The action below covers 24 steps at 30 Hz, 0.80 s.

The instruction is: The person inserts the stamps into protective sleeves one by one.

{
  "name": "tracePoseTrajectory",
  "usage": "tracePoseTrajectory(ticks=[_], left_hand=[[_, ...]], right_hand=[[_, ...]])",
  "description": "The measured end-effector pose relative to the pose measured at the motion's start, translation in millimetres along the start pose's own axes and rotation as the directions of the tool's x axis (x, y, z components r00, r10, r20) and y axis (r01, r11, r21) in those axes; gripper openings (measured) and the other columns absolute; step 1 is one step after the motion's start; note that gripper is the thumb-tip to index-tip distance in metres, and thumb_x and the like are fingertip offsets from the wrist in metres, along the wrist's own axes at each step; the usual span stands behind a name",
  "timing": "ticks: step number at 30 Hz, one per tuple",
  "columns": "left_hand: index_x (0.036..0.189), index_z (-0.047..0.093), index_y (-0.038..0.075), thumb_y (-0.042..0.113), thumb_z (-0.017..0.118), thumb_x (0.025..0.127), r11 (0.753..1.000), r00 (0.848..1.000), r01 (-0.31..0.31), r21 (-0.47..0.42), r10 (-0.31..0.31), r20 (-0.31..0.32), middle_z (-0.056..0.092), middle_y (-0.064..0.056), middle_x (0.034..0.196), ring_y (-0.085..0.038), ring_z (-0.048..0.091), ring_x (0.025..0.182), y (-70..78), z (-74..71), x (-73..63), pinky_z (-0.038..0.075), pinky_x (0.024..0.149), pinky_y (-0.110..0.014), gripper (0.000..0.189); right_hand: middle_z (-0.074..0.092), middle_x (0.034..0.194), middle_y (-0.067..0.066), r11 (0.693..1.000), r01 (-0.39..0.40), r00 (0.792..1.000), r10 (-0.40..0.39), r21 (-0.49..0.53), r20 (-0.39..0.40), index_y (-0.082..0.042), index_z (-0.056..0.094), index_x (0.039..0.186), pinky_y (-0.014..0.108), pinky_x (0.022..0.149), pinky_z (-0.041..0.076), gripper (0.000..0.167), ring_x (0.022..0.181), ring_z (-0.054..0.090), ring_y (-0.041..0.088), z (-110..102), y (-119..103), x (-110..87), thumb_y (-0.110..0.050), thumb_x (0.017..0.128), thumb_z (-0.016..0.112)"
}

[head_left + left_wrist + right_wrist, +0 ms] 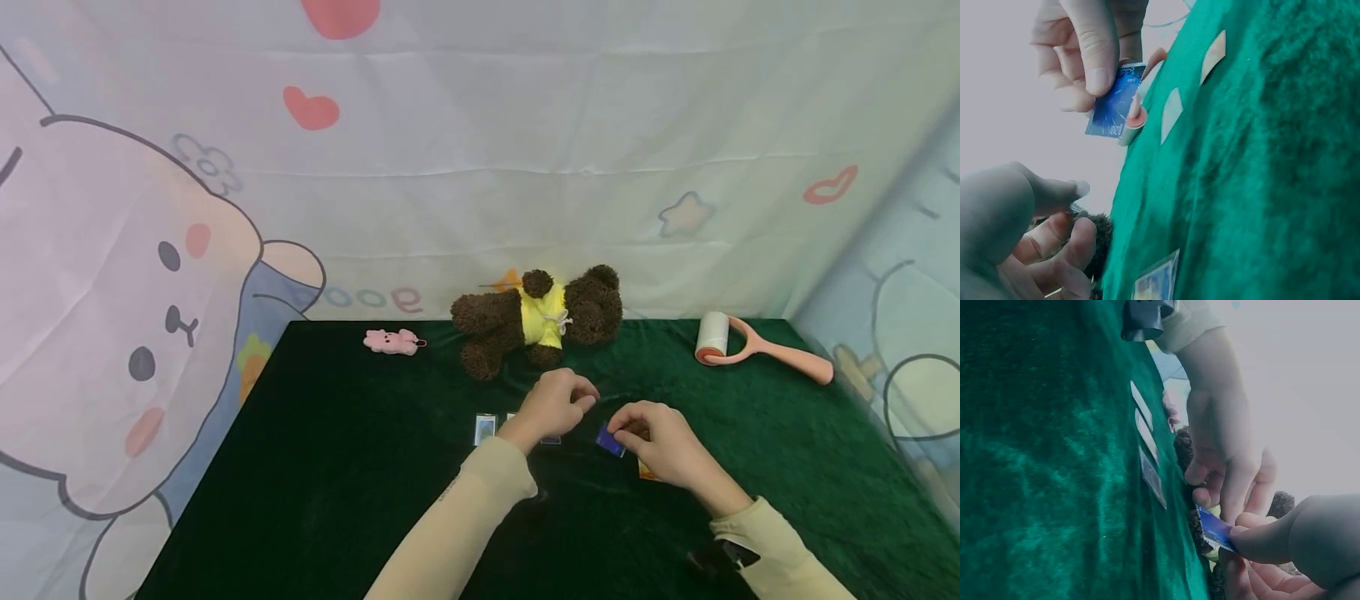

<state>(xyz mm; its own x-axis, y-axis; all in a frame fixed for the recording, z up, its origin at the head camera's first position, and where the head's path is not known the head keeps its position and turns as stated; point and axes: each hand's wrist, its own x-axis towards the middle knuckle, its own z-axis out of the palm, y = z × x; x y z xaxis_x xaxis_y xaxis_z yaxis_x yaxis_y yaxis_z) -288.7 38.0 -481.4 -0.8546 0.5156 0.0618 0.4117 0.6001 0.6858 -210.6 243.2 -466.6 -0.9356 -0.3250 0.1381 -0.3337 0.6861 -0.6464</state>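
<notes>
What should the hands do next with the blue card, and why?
Maybe the right hand should lay the blue card on the green cloth, next to the row of three cards. It pinches that card above the cloth, and those three lie side by side.

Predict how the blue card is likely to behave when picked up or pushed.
The blue card is probably fairly stiff, looking flat with no visible sag as the right hand pinches it. It is likely light, being thin and smaller than that hand. Its shiny-looking face may make it slippery.
</notes>
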Motion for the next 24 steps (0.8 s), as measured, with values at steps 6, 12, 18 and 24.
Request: tracePoseTrajectory(ticks=[6, 12, 18, 24], left_hand=[[0.113, 0.08, 0.017, 0.028, 0.062, 0.108, 0.998, 0.998, -0.027, -0.064, 0.022, -0.067, 0.072, 0.006, 0.109, -0.009, 0.063, 0.103, -13.1, -11.2, -5.9, 0.054, 0.095, -0.034, 0.021], [0.111, 0.079, 0.017, 0.031, 0.058, 0.11, 0.983, 0.994, -0.032, -0.182, 0.012, -0.107, 0.076, 0.007, 0.104, -0.008, 0.068, 0.096, -24.9, -22.1, -15.5, 0.057, 0.09, -0.034, 0.026], [0.109, 0.08, 0.015, 0.032, 0.056, 0.111, 0.975, 0.989, -0.035, -0.22, 0.002, -0.148, 0.076, 0.006, 0.097, -0.008, 0.068, 0.093, -35.4, -27.9, -26.2, 0.055, 0.085, -0.032, 0.029], [0.106, 0.081, 0.018, 0.033, 0.059, 0.109, 0.97, 0.986, -0.04, -0.239, 0.0, -0.167, 0.076, 0.007, 0.095, -0.009, 0.068, 0.092, -45.5, -32.6, -31.2, 0.055, 0.083, -0.032, 0.027]], right_hand=[[0.073, 0.106, 0.005, 0.999, 0.039, 0.999, -0.04, -0.004, -0.026, -0.013, 0.079, 0.102, 0.037, 0.079, 0.06, 0.018, 0.092, 0.07, 0.016, -0.3, -0.9, 5.1, 0.001, 0.1, 0.068], [0.073, 0.109, 0.009, 1.0, 0.017, 0.999, -0.017, 0.018, -0.038, -0.009, 0.08, 0.108, 0.03, 0.072, 0.057, 0.017, 0.088, 0.068, 0.015, 1.5, -5.9, 12.5, 0.0, 0.1, 0.068], [0.072, 0.114, 0.01, 0.999, 0.02, 0.997, -0.018, 0.036, -0.071, -0.01, 0.077, 0.111, 0.042, 0.082, 0.061, 0.016, 0.096, 0.069, 0.021, 4.1, -7.7, 18.8, -0.004, 0.096, 0.075], [0.075, 0.114, 0.009, 0.996, 0.056, 0.995, -0.05, 0.068, -0.082, -0.011, 0.078, 0.11, 0.036, 0.082, 0.06, 0.016, 0.096, 0.07, 0.021, 5.7, -7.4, 25.7, -0.003, 0.097, 0.074]])
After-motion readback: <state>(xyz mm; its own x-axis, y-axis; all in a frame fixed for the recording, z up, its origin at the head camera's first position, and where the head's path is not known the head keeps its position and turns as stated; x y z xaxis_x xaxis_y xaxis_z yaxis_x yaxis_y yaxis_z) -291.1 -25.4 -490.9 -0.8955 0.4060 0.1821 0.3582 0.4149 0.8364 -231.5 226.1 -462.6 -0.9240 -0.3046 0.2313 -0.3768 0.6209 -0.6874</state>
